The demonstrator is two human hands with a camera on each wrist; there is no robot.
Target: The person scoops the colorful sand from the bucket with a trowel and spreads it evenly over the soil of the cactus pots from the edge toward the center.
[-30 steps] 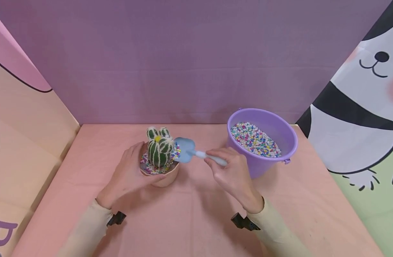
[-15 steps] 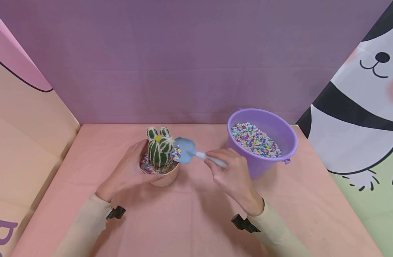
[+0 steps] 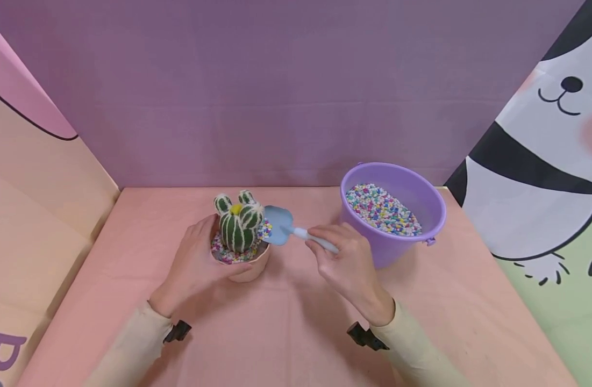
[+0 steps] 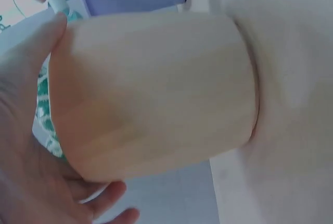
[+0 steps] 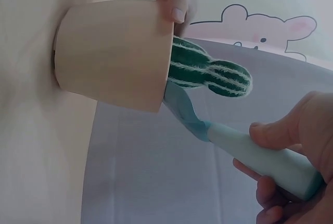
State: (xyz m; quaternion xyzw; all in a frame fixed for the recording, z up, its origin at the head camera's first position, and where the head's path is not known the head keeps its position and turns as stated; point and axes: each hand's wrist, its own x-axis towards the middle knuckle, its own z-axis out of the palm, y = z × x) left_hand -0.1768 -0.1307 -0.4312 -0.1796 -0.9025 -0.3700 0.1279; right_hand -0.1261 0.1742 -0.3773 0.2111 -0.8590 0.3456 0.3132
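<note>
A green cactus with white fuzzy ribs and a yellow top stands in a peach flowerpot, leaning slightly left. Colourful pebbles lie around its base. My left hand grips the pot from the left, thumb along the near rim and fingers round the far side. In my right hand is the pale handle of a small blue trowel, held between thumb and fingers. The trowel's blade tip is right at the pot's right rim, with some pebbles on it; in the right wrist view the blade slants against that rim.
A purple bucket, partly filled with multicoloured pebbles, stands right of the pot, just beyond my right hand. The pink tabletop ends at a purple backdrop. Printed panels flank both sides, a panda on the right one.
The cactus has tipped a little to the left in the pot. Both hands keep their holds, and the trowel stays at the rim with pebbles on its blade.
</note>
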